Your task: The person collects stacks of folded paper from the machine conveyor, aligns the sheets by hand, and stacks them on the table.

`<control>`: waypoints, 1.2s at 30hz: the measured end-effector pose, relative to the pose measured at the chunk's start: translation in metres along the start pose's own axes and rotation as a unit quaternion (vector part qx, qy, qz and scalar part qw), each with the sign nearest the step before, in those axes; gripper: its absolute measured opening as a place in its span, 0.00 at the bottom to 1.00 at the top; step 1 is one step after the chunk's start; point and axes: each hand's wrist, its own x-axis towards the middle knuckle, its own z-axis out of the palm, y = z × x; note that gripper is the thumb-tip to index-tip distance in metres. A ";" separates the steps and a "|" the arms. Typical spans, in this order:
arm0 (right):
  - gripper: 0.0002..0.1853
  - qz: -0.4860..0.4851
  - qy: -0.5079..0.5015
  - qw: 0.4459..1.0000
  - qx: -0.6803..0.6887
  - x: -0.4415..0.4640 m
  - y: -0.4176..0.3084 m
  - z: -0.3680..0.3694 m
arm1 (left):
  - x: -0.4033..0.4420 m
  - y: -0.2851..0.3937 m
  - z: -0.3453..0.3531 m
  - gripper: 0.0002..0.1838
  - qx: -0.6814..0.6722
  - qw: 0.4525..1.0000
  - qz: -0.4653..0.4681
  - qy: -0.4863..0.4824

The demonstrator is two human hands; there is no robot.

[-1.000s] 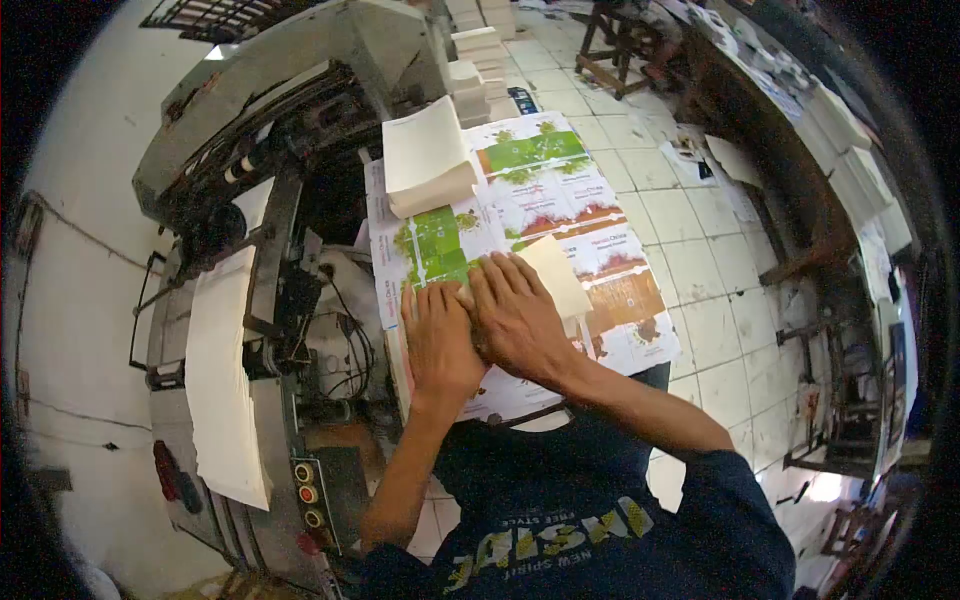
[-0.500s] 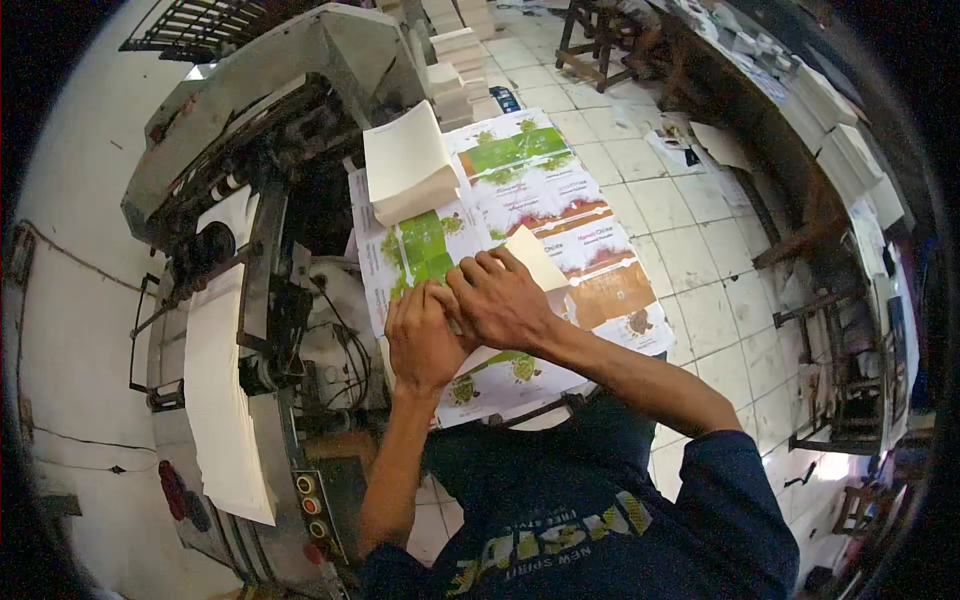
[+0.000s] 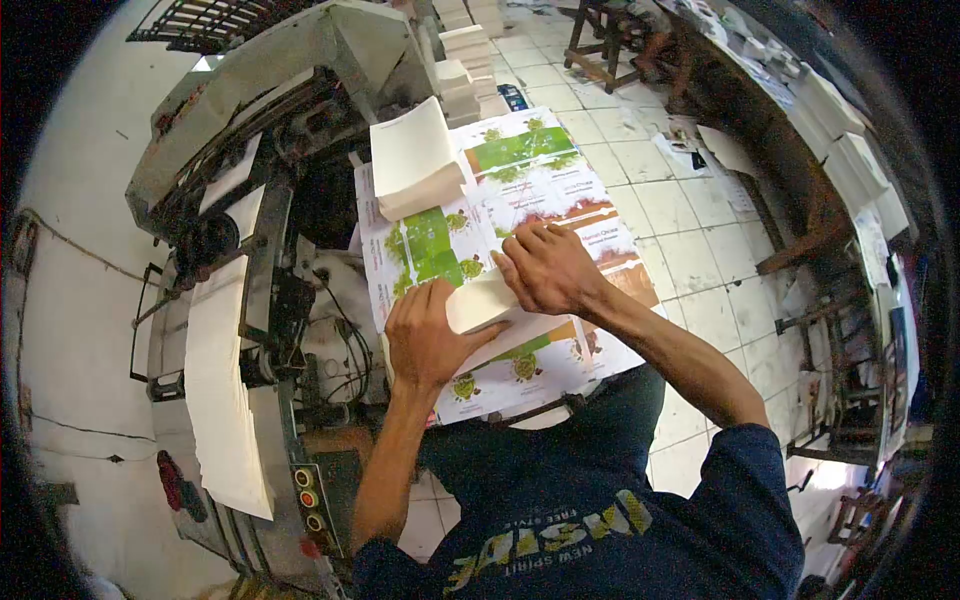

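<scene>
A small stack of cream paper (image 3: 482,303) stands between my two hands over a table covered with printed green and brown sheets (image 3: 525,365). My left hand (image 3: 428,335) grips its left end, with the thumb along the near side. Fingers curled, my right hand (image 3: 550,268) holds the right end. Just beyond, a thicker stack of cream paper (image 3: 415,155) lies at the far left of the printed sheets.
On the left stands a large machine (image 3: 270,110) with a long paper pile (image 3: 222,400) and round buttons (image 3: 307,498). More paper stacks (image 3: 463,75) rise behind the table. A long bench with papers (image 3: 835,120) runs along the right, above a tiled floor.
My hands were close together over the paper and have moved apart to its two ends. The small stack has turned and now shows between them. The view has shifted slightly.
</scene>
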 end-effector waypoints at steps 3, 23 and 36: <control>0.08 0.008 0.009 1.000 0.001 0.000 -0.001 -0.001 | -0.004 -0.003 -0.012 0.38 0.033 0.999 0.010 0.025; 0.20 0.074 -0.033 0.995 0.051 -0.009 -0.006 -0.014 | 0.006 0.016 0.046 0.50 0.235 0.968 0.043 -0.075; 0.48 0.238 -0.030 0.820 0.520 -0.081 -0.028 -0.024 | -0.016 0.011 -0.012 0.35 -0.635 0.735 -0.235 0.040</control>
